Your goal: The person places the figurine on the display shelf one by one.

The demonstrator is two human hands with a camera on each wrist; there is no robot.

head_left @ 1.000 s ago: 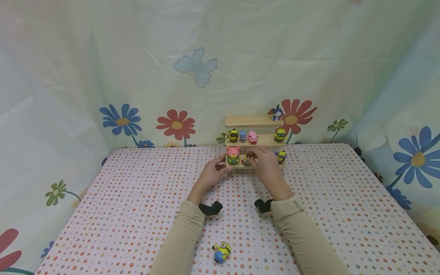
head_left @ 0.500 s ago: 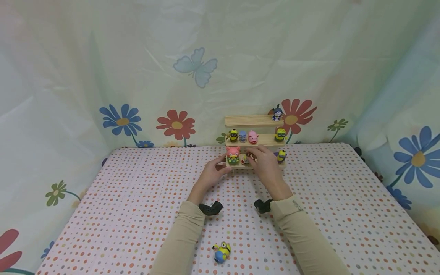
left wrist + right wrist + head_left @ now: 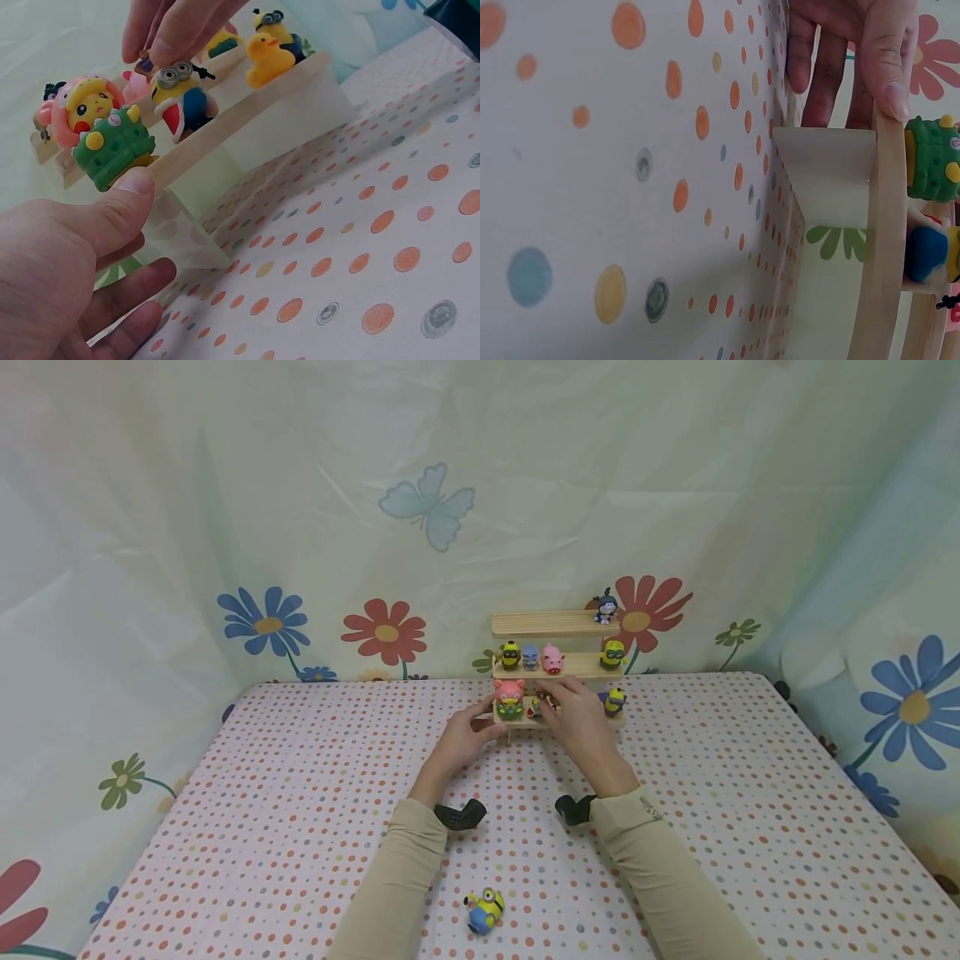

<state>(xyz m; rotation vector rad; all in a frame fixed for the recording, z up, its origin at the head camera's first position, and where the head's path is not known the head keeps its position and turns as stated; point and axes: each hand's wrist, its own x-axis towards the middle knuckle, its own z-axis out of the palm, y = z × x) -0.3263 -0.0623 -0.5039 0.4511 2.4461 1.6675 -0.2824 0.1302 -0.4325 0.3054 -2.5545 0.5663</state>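
A three-tier wooden display shelf (image 3: pixel 543 624) stands at the back of the table. My left hand (image 3: pixel 461 739) grips the left end of its lowest tier, thumb (image 3: pixel 129 196) against the wood right below a pink-hooded Pikachu figurine (image 3: pixel 112 139). Beside that figurine, a Minion figurine (image 3: pixel 196 109) in blue with red and white trim stands tilted on the same tier. From above, my right hand (image 3: pixel 585 727) pinches the Minion figurine near its head, thumb and fingertips close together. Most of this figurine is hidden by the right hand in the head view.
A yellow duck (image 3: pixel 268 61) and another Minion figurine (image 3: pixel 615 701) occupy the lowest tier's right end. The middle tier bears several figurines, including a pink pig (image 3: pixel 552 658). One dark-haired figurine (image 3: pixel 605 608) is on top. Another Minion toy (image 3: pixel 484 910) lies on the dotted tablecloth (image 3: pixel 300 827) between the forearms.
The small Minion figurine under my right fingertips has turned and shifted slightly on the lowest tier. Both hands stay almost where they were, and the other figurines have not moved.
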